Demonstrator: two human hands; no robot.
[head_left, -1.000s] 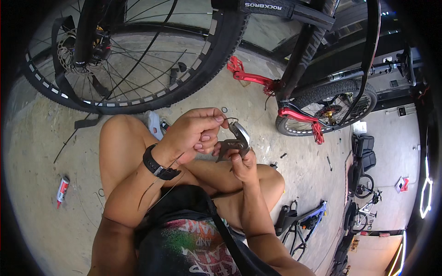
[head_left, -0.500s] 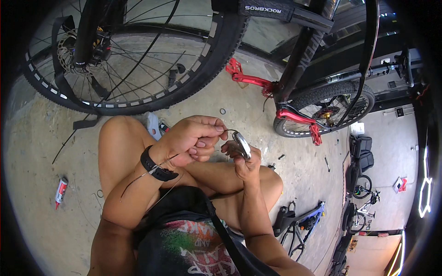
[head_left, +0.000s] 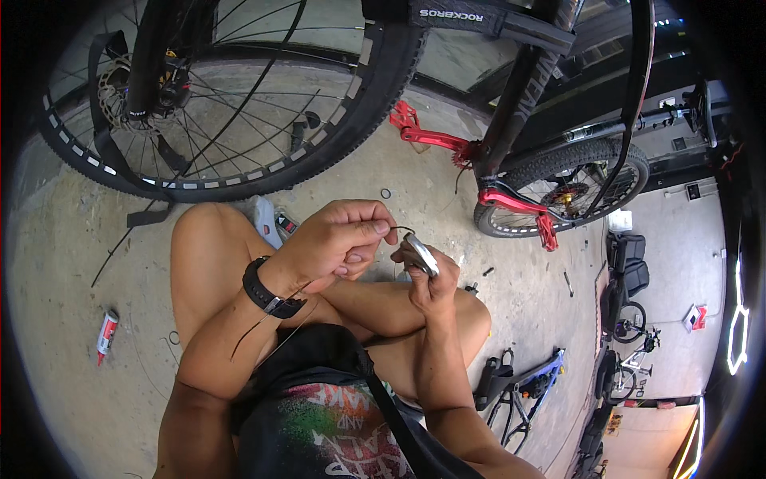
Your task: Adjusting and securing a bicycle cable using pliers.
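Observation:
My left hand (head_left: 343,239), with a black watch on its wrist, pinches a thin dark cable (head_left: 405,229) between thumb and forefinger. The cable curves across the short gap to a round, flat silver piece (head_left: 422,254). My right hand (head_left: 433,283) grips that piece, its fingers behind it and its shiny rim tilted. Just what the piece is, I cannot make out. A loose length of thin cable (head_left: 246,339) trails below my left wrist, beside the forearm. Both hands are held over my crossed legs.
Ahead on the left stands a bicycle's large front wheel (head_left: 239,177), with red cranks (head_left: 435,137) and a frame to its right. A glue-like tube (head_left: 107,337) lies on the floor at left. A blue-and-black bike frame (head_left: 523,391) lies at right, and a small ring (head_left: 386,193) lies ahead.
The silver piece has turned slightly in my right hand, which has shifted a little to the right. The loose cable by my left forearm has swung right. My left hand keeps its pinch.

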